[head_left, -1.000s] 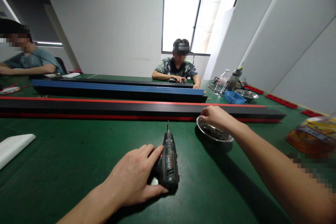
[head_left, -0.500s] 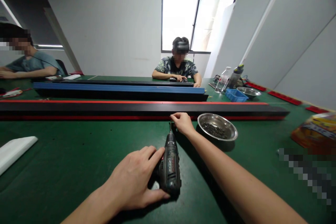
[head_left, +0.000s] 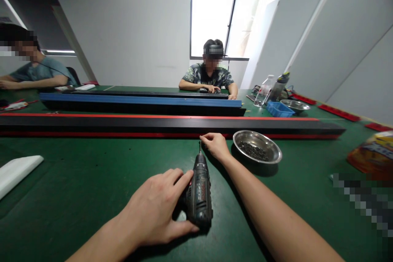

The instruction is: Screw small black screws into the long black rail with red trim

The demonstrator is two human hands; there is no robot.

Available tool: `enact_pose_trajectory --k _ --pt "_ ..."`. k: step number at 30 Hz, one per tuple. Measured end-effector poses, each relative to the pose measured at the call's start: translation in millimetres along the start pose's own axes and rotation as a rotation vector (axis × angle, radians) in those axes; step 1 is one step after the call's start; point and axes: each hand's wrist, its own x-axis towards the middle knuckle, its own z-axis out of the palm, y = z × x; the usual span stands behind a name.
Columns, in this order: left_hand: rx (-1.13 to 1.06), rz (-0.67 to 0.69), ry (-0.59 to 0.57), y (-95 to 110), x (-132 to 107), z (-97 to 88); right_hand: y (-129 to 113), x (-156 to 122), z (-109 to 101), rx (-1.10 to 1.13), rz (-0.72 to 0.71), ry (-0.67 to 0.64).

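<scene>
A black cordless drill (head_left: 200,196) lies in my left hand (head_left: 164,202), its long bit (head_left: 200,147) pointing away from me. The fingers and thumb are closed around the drill body. At the bit's tip my right hand (head_left: 216,145) pinches with thumb and forefinger; what sits between them is too small to make out. Just beyond the fingertips runs a long black bar with red edges (head_left: 147,124), lying across the table. A steel bowl (head_left: 278,159) stands to the right of my right hand, with small dark pieces, probably screws (head_left: 253,151), inside.
Behind the black bar lies a blue bar (head_left: 141,99). A co-worker (head_left: 211,73) sits across the green table (head_left: 92,196), another person (head_left: 46,71) at far left. A blue basket (head_left: 280,109), a bottle (head_left: 264,92), an orange bag (head_left: 373,155) and a white piece (head_left: 20,174) lie around.
The view has shifted slightly, so the bowl and bag appear a little further right. Both hands keep their hold, with the right fingertips still at the bit's tip.
</scene>
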Motion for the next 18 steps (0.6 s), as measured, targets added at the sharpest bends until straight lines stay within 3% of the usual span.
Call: enact_pose_trajectory --k 12,18 --pt "-0.008 0.008 -0.016 1.2 0.2 -2.2 -0.7 1.0 -1.8 0.001 -0.008 -0.092" --pt "-0.002 0.011 -0.006 0.5 1.2 -1.0 -1.2 -0.1 -0.9 -0.018 -0.005 -0.060"
